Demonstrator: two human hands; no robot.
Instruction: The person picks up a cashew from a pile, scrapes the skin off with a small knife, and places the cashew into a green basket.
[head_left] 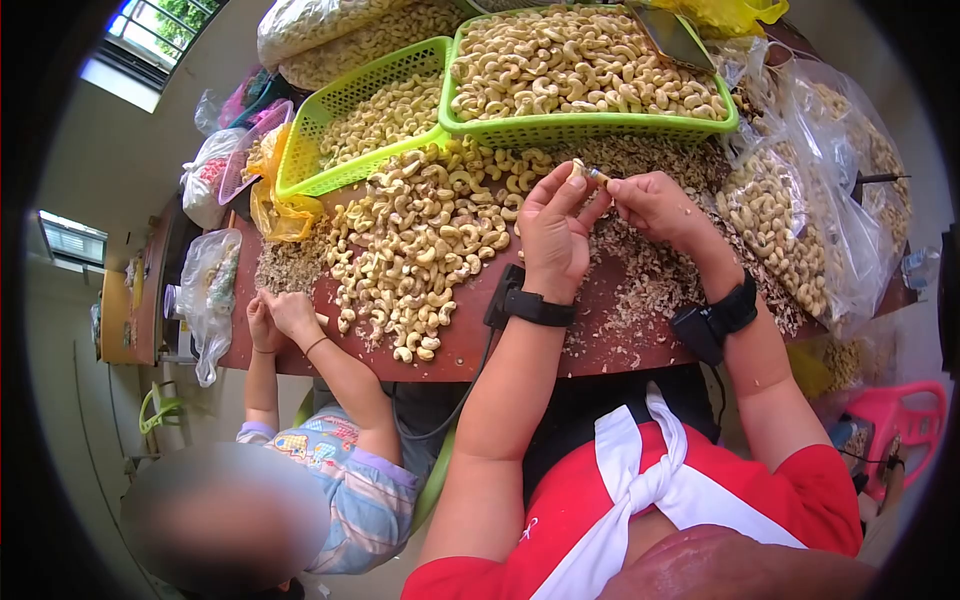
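My left hand [556, 235] is raised over the table, thumb and fingers pinched on a single cashew nut [577, 168]. Close against it, my right hand [655, 205] grips a small peeling knife [597, 176], whose short metal end points at the nut; its exact shape is partly hidden by my fingers. Under and around both hands lie brown cashew skin flakes [640, 285]. Just left of my left hand spreads a loose heap of cashews [420, 250], some still with patches of brown skin.
A large green basket [590, 125] full of cashews stands behind my hands, with a phone [672, 38] on it. Beside it is a smaller green basket [300, 150]. A clear bag of nuts [775, 215] lies at right. Another person's hands [285, 315] work at the left.
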